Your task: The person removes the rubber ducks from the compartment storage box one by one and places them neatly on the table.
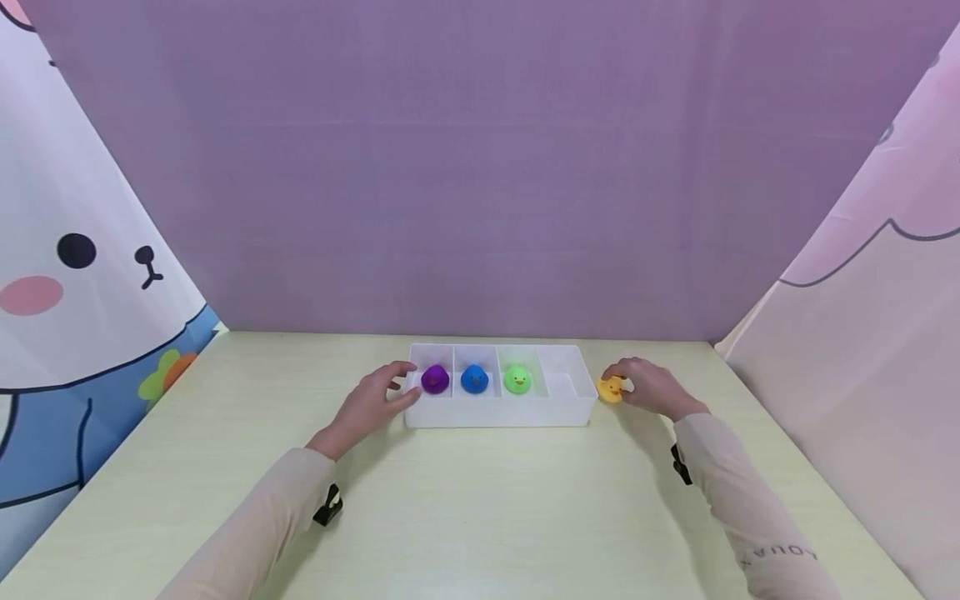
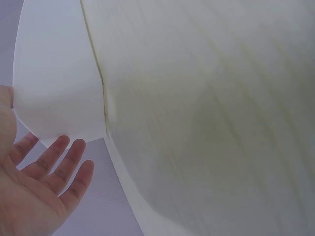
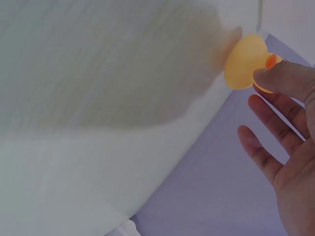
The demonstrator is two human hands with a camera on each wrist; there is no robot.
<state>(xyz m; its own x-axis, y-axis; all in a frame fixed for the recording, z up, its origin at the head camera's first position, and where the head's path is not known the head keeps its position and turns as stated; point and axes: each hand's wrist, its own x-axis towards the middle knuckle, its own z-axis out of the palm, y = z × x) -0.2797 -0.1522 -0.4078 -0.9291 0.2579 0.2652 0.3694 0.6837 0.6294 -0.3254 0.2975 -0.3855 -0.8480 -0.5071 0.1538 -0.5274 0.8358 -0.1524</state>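
Yellow duck (image 1: 610, 393) sits pinched in the right hand (image 1: 654, 387), far from the spread left hand (image 1: 371, 402).

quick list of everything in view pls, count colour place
pale wood-grain table: 1, pale yellow, foreground
white rectangular four-compartment tray: 1, white, on table
purple toy duck: 1, purple, leftmost compartment
blue toy duck: 1, blue, second compartment
green toy duck: 1, green, third compartment
yellow toy duck: 1, yellow, right of tray
purple cloth backdrop: 1, purple, behind table
cartoon-printed cloth: 1, white and blue, left side
outline-printed cloth: 1, pink and cream, right side
black wrist fittings: 2, black, at wrists
beige sleeves: 2, beige, both arms
left hand: 1, bare, at tray's left end
right hand: 1, bare, pinching yellow duck
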